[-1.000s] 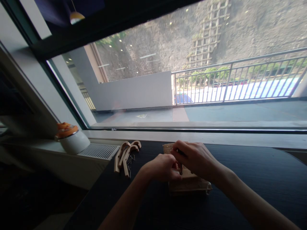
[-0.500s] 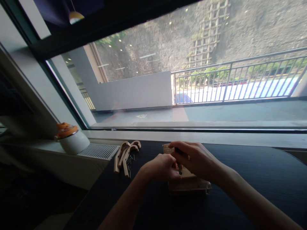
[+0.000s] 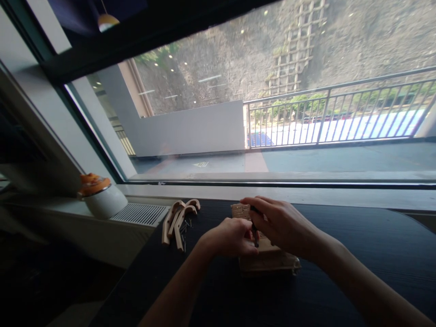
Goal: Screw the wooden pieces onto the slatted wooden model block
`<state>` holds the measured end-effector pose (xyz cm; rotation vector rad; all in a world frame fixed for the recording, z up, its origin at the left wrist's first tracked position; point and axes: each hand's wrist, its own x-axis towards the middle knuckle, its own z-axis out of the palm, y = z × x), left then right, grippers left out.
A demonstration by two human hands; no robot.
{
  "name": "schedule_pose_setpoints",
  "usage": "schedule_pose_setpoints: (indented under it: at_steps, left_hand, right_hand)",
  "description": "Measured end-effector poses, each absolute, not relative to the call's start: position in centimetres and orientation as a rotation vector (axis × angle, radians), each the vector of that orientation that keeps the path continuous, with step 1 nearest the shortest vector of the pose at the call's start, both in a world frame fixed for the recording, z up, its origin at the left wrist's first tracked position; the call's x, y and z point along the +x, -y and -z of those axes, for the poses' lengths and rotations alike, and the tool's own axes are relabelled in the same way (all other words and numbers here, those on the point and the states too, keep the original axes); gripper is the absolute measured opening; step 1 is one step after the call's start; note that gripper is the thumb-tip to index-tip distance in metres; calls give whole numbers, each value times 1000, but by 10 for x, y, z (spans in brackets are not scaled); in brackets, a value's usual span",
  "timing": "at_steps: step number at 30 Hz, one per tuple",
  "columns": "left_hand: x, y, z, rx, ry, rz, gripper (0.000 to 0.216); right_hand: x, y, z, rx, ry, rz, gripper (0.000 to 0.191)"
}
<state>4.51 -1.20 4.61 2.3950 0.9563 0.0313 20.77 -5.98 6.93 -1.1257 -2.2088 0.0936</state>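
Observation:
Near the middle of the dark table, my right hand (image 3: 284, 223) is wrapped round the dark handle of what looks like a screwdriver (image 3: 255, 227), held upright. My left hand (image 3: 229, 238) is closed beside its lower end, thumb and finger pinched together; what lies between them is hidden. Under both hands is a pale wooden piece (image 3: 266, 246), mostly covered by the fingers. Its far end has a patterned, woven-looking surface (image 3: 240, 210). Below it, a brown block in clear plastic wrap (image 3: 269, 264) lies on the table.
Several curved wooden hooks with holes (image 3: 179, 222) lie at the table's left edge, with loose screws (image 3: 184, 234) beside them. A white pot with an orange top (image 3: 103, 200) stands on the sill by a vent grille (image 3: 139, 215). A large window runs behind the table.
My right hand has shifted slightly and its fingers have turned a little on the handle. My left hand stays nearly in place.

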Motion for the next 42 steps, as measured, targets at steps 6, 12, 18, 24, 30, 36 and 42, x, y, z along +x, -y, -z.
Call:
schedule_pose_setpoints:
  at_steps: [6, 12, 18, 24, 30, 36, 42]
  left_hand:
    - [47, 11, -42, 2478, -982, 9, 19]
    - [36, 10, -51, 2489, -946, 69, 44]
    - [38, 16, -53, 2625, -996, 91, 35]
    - [45, 20, -48, 2645, -1017, 53, 23]
    - [45, 17, -45, 2646, -1042, 66, 27]
    - [45, 14, -39, 2683, -996, 47, 24]
    - [43, 12, -37, 2673, -976, 16, 26]
  right_hand:
    - [207, 53, -62, -1099, 2174, -68, 22]
    - [206, 56, -63, -1169, 2168, -84, 24]
    - [209, 57, -63, -1127, 2182, -99, 26]
    - [211, 61, -68, -1103, 2222, -169, 32]
    - [213, 53, -62, -1119, 2195, -59, 24]
    - [211, 60, -66, -1149, 2213, -53, 32]
    - [209, 61, -67, -1156, 2243, -49, 36]
